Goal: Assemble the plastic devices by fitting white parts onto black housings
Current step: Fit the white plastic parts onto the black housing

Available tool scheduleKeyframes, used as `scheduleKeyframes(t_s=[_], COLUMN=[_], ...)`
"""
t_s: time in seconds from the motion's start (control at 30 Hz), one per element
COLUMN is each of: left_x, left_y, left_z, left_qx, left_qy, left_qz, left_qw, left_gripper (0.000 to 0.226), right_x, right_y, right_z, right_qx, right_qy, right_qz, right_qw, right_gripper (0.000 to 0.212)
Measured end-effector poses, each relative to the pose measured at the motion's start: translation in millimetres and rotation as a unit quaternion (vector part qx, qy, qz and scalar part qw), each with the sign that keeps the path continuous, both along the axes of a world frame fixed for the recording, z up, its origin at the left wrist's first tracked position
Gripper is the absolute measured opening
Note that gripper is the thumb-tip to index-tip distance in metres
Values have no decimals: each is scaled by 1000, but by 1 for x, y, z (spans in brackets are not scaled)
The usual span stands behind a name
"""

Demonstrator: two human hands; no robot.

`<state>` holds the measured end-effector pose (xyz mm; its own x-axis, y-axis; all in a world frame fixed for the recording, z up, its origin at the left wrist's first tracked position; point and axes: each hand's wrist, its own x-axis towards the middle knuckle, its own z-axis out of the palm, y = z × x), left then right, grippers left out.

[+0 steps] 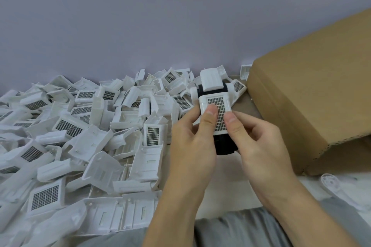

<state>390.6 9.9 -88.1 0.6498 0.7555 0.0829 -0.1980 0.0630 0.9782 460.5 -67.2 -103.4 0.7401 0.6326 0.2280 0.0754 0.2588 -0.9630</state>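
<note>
Gripping a white part (215, 104) seated on a black housing (224, 146) — your left hand (190, 146) and right hand (259, 146) both clasp it, thumbs on its grid, white pile (80, 136) left, cardboard box (311, 96) right.

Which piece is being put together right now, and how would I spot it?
Start at the cardboard box on the right. Just left of it, both hands hold one white part up above the heap of white parts. It alone sits on a black housing.

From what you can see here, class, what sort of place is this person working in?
Probably an informal assembly or piecework spot, perhaps at home. Signs: a big heap of identical white parts, a cardboard box beside it, and both hands pressing a white grille part onto a black housing.
</note>
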Motion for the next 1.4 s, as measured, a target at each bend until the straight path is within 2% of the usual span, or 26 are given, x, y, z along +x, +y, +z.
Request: scheduleKeyframes(t_s=[0.1,0.17,0.27,0.43,0.53,0.67,0.77,0.83,0.9,0.97,1.03,1.1,1.17,1.23,1.3,1.4], left_x=[-1,-2,-1,-1,-1,1,1,0,0,1,1,-2,-8,-14,-23,-38], left_y=[-1,-1,-4,-3,-3,1,5,4,2,1,3,9,15,24,35,47], left_z=[1,1,1,0,1,-2,-4,-1,2,1,-1,0,2,5,11,19], left_qx=[-12,-21,1,30,15,-26,-44,-69,-78,-29,66,129,129,68,14,11], left_qy=[-18,-35,-34,-16,-19,-52,-68,-98,-112,-94,-54,-33,-40,-42,-23,-19], left_qz=[-19,-39,-61,-61,-55,-25,-25,-57,-67,-10,112,218,255,211,99,-67], left_qw=[1000,998,998,998,998,998,996,991,988,995,990,967,958,974,995,998], left_gripper=[27,24,22,22,18,15,39,40,33,29,30,25,19,21,23,24], right_x=[0,0,2,5,2,-3,-9,-9,-6,-4,0,4,8,12,15,17], right_y=[1,2,3,4,5,3,3,4,4,3,-1,-4,-7,-10,-14,-22], right_z=[-1,-2,-3,-4,-3,-2,-2,-2,-2,0,2,3,5,8,15,22], right_qx=[5,12,21,15,8,-49,-74,-77,-77,-65,-51,-37,-17,16,37,17], right_qy=[-7,6,34,20,0,-80,-141,-154,-150,-119,-64,-2,62,132,194,260], right_qz=[0,-4,-29,-41,-58,-115,-67,-62,-107,-162,-191,-177,-138,-69,20,132], right_qw=[1000,1000,999,999,998,989,985,983,980,978,978,983,988,989,980,956], right_gripper=[27,36,45,30,27,25,41,53,57,53,42,35,37,42,44,48])
